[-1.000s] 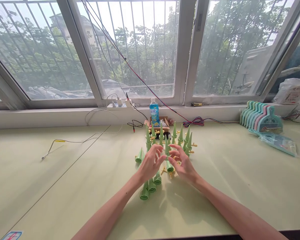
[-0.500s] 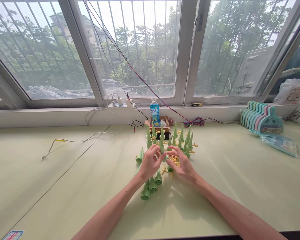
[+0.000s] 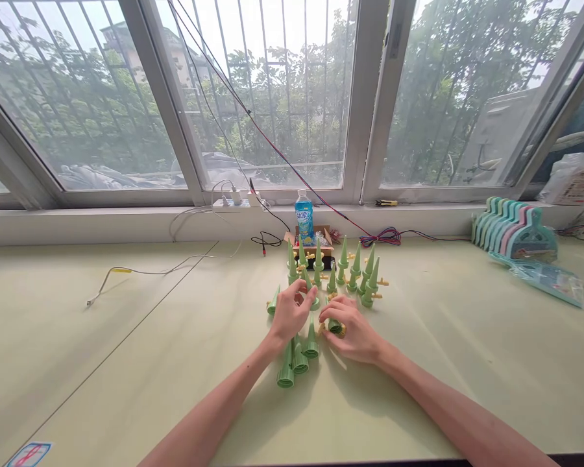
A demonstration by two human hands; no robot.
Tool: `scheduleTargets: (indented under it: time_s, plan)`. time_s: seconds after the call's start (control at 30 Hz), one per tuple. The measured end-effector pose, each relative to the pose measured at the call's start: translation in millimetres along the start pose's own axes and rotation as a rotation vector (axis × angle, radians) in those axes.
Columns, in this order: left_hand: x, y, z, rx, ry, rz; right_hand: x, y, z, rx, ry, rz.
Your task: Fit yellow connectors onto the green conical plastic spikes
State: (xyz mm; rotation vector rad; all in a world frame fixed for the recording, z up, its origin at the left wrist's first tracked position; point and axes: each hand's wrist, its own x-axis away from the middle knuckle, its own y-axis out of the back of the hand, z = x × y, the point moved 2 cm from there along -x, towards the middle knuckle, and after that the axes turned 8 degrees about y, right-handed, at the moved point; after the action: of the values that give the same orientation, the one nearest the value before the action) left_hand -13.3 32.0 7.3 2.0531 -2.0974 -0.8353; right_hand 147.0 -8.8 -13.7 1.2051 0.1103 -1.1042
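Note:
My left hand [image 3: 292, 311] is closed around a green plastic plant-watering spike [image 3: 314, 303], tip up, its base ring showing past the fingertips. My right hand [image 3: 351, 329] is lower and to the right, thumb and fingers curled around a small yellow valve [image 3: 322, 329] at the fingertips. Another green spike [image 3: 335, 326] lies under the right fingers, partly hidden; the other yellow pieces there are mostly covered by the hand. Several green spikes [image 3: 311, 347] lie below my left hand, open ends facing me. Upright spikes with yellow valves fitted [image 3: 371, 285] stand behind both hands.
A blue-labelled bottle [image 3: 304, 219] and a cardboard box [image 3: 325, 239] stand behind the spikes. Coiled red-blue wires [image 3: 384, 237] lie along the sill. Pastel dustpan-shaped pieces [image 3: 516, 230] are stacked at the right. A thin cable [image 3: 150, 271] crosses the left side.
My right hand has moved down, away from the spike in my left hand, to the yellow pieces. My left hand keeps hold of its spike. The view has shifted slightly.

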Motion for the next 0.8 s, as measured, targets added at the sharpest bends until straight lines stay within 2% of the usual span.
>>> scheduleTargets:
  time_s: [0.27,0.8]
  plan:
    - [-0.9,-2.0,2.1,-0.048,0.001,0.061,2.5,-4.4,-4.8,0.014,-0.02,0.071]
    - [-2.3,-4.9,15.4,-0.274,-0.05,0.082,4.6,-9.7,-10.1,0.038,-0.035,0.079]
